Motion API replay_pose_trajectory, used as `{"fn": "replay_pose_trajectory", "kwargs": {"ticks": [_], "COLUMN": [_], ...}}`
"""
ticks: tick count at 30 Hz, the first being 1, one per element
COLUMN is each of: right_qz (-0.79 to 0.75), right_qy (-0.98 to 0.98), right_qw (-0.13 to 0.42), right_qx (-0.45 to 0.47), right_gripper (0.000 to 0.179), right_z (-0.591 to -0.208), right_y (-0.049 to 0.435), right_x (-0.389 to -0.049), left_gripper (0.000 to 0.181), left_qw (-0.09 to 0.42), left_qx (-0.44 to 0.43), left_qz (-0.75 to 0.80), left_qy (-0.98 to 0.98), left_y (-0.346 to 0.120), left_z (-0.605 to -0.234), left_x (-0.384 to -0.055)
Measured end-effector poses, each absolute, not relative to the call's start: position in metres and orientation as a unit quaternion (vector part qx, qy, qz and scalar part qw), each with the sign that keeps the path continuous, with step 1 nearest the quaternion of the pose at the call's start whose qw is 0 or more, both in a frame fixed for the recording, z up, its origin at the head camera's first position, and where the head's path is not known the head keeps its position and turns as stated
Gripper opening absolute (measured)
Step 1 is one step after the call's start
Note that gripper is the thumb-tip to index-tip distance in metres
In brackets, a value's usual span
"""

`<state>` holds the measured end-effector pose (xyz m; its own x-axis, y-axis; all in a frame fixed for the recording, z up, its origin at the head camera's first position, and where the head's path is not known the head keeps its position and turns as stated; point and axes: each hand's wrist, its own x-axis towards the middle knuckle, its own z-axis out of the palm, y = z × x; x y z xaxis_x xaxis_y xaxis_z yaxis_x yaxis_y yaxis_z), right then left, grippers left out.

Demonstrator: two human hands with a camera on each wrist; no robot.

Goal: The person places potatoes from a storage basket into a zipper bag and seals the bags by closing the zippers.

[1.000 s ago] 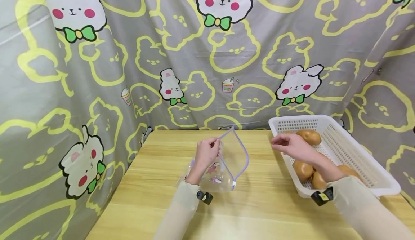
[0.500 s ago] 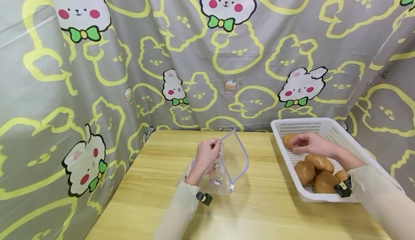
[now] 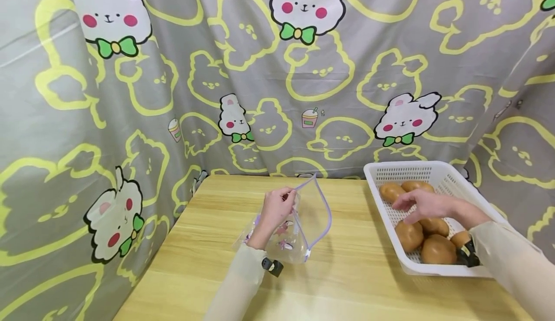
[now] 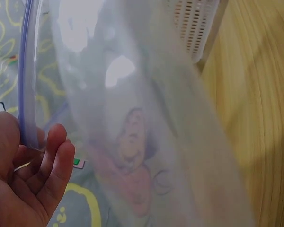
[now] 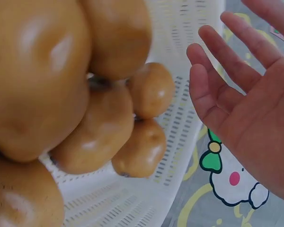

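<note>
My left hand [image 3: 277, 208] pinches the top edge of a clear plastic zip bag [image 3: 284, 249] with a purple zip strip and printed cartoon figures. The bag's mouth gapes toward the right, and nothing shows inside it. In the left wrist view, thumb and fingers hold the bag [image 4: 128, 94] at its zip edge. My right hand [image 3: 427, 205] hovers over a white plastic basket [image 3: 451, 270], its fingers spread and holding nothing. Several glossy brown potato-like pieces [image 3: 438, 249] lie in the basket. The right wrist view shows the fingers apart from these pieces [image 5: 99, 132].
The basket stands at the right of a wooden table [image 3: 347, 287]. A grey curtain [image 3: 260, 70] with cartoon prints hangs behind the table and along its sides. Both wrists wear small black cameras [image 3: 272, 266].
My right hand has moved right, from the basket's left rim to over the brown pieces, and its fingers have spread. My left hand still holds the bag in about the same place.
</note>
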<state>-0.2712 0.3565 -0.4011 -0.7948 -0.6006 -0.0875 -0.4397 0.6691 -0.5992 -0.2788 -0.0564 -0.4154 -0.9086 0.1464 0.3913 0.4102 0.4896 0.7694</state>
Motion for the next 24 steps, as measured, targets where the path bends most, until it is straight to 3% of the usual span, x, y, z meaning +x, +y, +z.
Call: {"fn": "replay_pose_trajectory", "kwargs": {"ticks": [13, 24], "right_qz": [-0.289, -0.3], "right_qy": [0.887, 0.861], "right_qw": [0.184, 0.256], "right_qx": [-0.308, -0.321], "right_gripper": [0.049, 0.054], "right_z": [-0.414, -0.424], "right_y": [0.364, 0.365], "right_x": [-0.279, -0.279], "left_gripper": [0.019, 0.021], "left_qw": [0.137, 0.142], "left_qx": [-0.161, -0.157], "left_qz": [-0.475, -0.469], "left_qy": [-0.854, -0.858], "left_y": [-0.058, -0.058], "left_z": [-0.416, -0.417], "left_x": [-0.281, -0.286]}}
